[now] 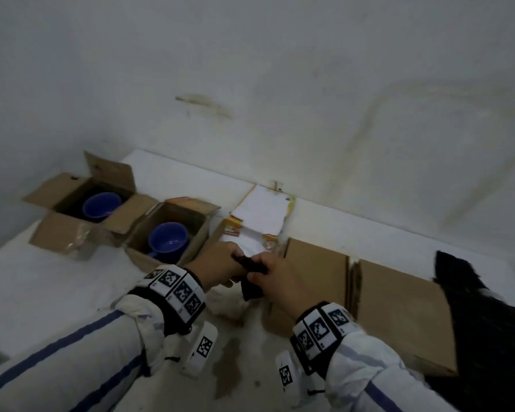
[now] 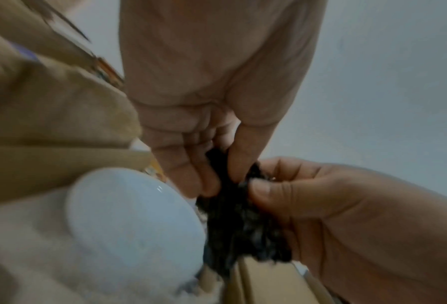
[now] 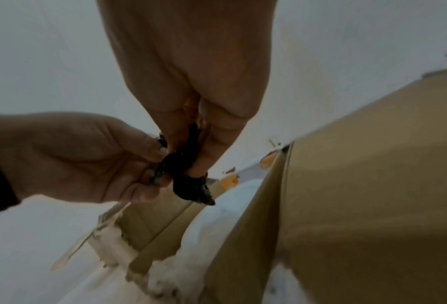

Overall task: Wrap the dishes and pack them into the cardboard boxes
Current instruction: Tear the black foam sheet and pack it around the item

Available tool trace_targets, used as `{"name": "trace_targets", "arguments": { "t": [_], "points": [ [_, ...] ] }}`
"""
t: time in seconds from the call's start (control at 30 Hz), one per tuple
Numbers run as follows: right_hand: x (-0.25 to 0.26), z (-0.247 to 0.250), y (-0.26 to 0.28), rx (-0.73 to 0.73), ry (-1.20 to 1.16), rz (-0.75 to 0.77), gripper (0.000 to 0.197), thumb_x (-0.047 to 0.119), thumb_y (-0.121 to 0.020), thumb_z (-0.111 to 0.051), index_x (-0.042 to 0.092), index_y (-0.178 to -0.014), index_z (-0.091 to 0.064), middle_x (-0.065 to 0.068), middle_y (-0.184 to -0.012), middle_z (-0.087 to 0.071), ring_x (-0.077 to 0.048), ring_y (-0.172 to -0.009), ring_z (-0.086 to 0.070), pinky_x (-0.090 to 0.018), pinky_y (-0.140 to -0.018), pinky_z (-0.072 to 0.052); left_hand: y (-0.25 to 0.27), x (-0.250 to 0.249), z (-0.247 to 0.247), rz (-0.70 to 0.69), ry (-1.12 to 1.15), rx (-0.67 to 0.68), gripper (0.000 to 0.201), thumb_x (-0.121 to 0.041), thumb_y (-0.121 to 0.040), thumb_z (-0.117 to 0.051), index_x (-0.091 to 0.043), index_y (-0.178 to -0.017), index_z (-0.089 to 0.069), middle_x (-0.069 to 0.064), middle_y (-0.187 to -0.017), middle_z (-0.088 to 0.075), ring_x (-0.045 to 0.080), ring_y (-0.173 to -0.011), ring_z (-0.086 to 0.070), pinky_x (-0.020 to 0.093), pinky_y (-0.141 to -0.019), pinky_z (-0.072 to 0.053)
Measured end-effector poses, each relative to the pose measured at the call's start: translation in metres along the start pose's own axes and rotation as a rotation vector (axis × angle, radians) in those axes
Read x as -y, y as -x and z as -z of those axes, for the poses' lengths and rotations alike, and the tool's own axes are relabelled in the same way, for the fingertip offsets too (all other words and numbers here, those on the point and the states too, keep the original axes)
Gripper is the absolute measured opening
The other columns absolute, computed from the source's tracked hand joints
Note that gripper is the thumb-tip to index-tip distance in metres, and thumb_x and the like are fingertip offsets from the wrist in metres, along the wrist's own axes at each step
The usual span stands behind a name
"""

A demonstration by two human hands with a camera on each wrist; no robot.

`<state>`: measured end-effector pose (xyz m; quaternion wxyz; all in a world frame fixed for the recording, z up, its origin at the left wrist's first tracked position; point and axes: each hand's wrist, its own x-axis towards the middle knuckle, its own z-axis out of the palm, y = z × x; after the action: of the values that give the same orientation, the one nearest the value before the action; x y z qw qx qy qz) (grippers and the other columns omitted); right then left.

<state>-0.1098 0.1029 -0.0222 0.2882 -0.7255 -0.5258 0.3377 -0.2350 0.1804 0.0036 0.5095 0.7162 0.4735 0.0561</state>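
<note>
White tabletop (image 1: 57,281) — stained wall (image 1: 280,84)

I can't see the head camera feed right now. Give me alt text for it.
Both hands, left hand and right hand, pinch a small black crumpled piece above the white surface. Behind them, two open cardboard boxes each hold a blue cup; two closed boxes lie right.

White blue-striped sleeves (image 1: 72,361), tagged wristbands (image 1: 176,288)
</note>
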Motion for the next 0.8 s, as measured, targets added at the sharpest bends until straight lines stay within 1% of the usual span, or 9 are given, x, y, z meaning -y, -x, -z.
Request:
{"name": "trace_targets", "arguments": {
  "t": [0.1, 0.17, 0.23, 0.37, 0.43, 0.5, 0.6, 0.7, 0.8],
  "points": [
    [0.011, -0.032, -0.019, 0.035, -0.006, -0.049, 0.03, 0.014, -0.088, -0.061, 0.022, -0.116, -0.055, 0.005, -0.094, -0.054, -0.012, -0.084, -0.054, -0.01, -0.057, -0.037, -0.002, 0.017, 0.035, 0.061, -0.261, 0.024, 0.029, 0.003, -0.085, -0.051, -0.012, -0.104, -0.068, 0.01, -0.107, -0.067, 0.021, -0.092, -0.062, 0.033, -0.083, -0.053],
    [0.016, -0.051, -0.03, 0.051, 0.058, -0.057, 0.028, 0.017, -0.087, -0.062, 0.019, -0.112, -0.049, 0.002, -0.091, -0.052, -0.015, -0.08, -0.051, -0.014, -0.054, -0.035, -0.004, 0.025, 0.052, 0.072, -0.313, -0.023, 0.037, 0.006, -0.086, -0.05, -0.012, -0.115, -0.065, 0.004, -0.118, -0.063, 0.019, -0.104, -0.061, 0.03, -0.087, -0.052],
    [0.02, -0.068, -0.039, 0.056, 0.17, -0.011, 0.02, 0.016, -0.085, -0.063, 0.016, -0.1, -0.051, -0.003, -0.094, -0.056, -0.015, -0.081, -0.048, -0.02, -0.057, -0.033, -0.007, 0.032, 0.061, 0.077, -0.307, -0.027, 0.035, 0.006, -0.088, -0.048, -0.01, -0.116, -0.063, 0.007, -0.115, -0.063, 0.021, -0.103, -0.063, 0.031, -0.085, -0.055],
    [0.021, -0.097, -0.047, 0.099, 0.305, 0.068, 0.015, 0.013, -0.086, -0.06, 0.006, -0.099, -0.059, -0.014, -0.105, -0.059, -0.027, -0.093, -0.054, -0.021, -0.07, -0.03, -0.011, 0.037, 0.07, 0.083, -0.331, 0.015, 0.027, 0.004, -0.091, -0.046, -0.009, -0.106, -0.064, 0.003, -0.079, -0.063, 0.022, -0.079, -0.066, 0.033, -0.076, -0.058],
    [0.02, -0.107, -0.048, 0.159, 0.364, 0.087, 0.02, 0.014, -0.088, -0.053, 0.002, -0.102, -0.064, -0.017, -0.104, -0.057, -0.032, -0.095, -0.055, -0.022, -0.069, -0.028, -0.014, 0.039, 0.071, 0.051, -0.405, 0.058, 0.025, 0.003, -0.091, -0.049, -0.008, -0.107, -0.065, 0.001, -0.083, -0.062, 0.021, -0.083, -0.065, 0.032, -0.079, -0.056],
    [0.02, -0.11, -0.049, 0.246, 0.411, 0.111, 0.031, 0.02, -0.089, -0.047, 0.003, -0.104, -0.068, -0.019, -0.103, -0.059, -0.033, -0.096, -0.055, -0.023, -0.069, -0.027, -0.015, 0.04, 0.072, 0.007, -0.495, 0.073, 0.026, 0.001, -0.091, -0.05, -0.008, -0.11, -0.065, 0.003, -0.101, -0.063, 0.02, -0.098, -0.063, 0.03, -0.086, -0.053],
    [0.021, -0.101, -0.053, 0.371, 0.404, 0.107, 0.029, 0.017, -0.088, -0.053, 0.007, -0.109, -0.07, -0.017, -0.11, -0.059, -0.031, -0.102, -0.053, -0.024, -0.076, -0.035, -0.016, 0.042, 0.072, -0.063, -0.641, 0.097, 0.028, -0.004, -0.093, -0.046, -0.006, -0.116, -0.063, 0.008, -0.119, -0.061, 0.021, -0.107, -0.06, 0.027, -0.088, -0.049],
    [0.026, -0.088, -0.056, 0.43, 0.416, 0.036, 0.031, 0.02, -0.088, -0.058, 0.01, -0.116, -0.067, -0.015, -0.119, -0.057, -0.032, -0.109, -0.052, -0.03, -0.088, -0.043, -0.018, 0.045, 0.065, -0.09, -0.813, 0.198, 0.03, -0.009, -0.094, -0.043, -0.003, -0.114, -0.064, 0.012, -0.116, -0.064, 0.025, -0.106, -0.061, 0.03, -0.091, -0.05],
    [0.03, -0.083, -0.051, 0.551, 0.473, 0.004, 0.034, 0.019, -0.093, -0.052, 0.008, -0.124, -0.06, -0.015, -0.125, -0.058, -0.03, -0.113, -0.054, -0.025, -0.087, -0.037, -0.02, 0.054, 0.053, -0.104, -0.937, 0.32, 0.028, -0.012, -0.095, -0.043, 0.001, -0.107, -0.065, 0.015, -0.102, -0.065, 0.026, -0.094, -0.063, 0.032, -0.085, -0.05]
  ]
}}
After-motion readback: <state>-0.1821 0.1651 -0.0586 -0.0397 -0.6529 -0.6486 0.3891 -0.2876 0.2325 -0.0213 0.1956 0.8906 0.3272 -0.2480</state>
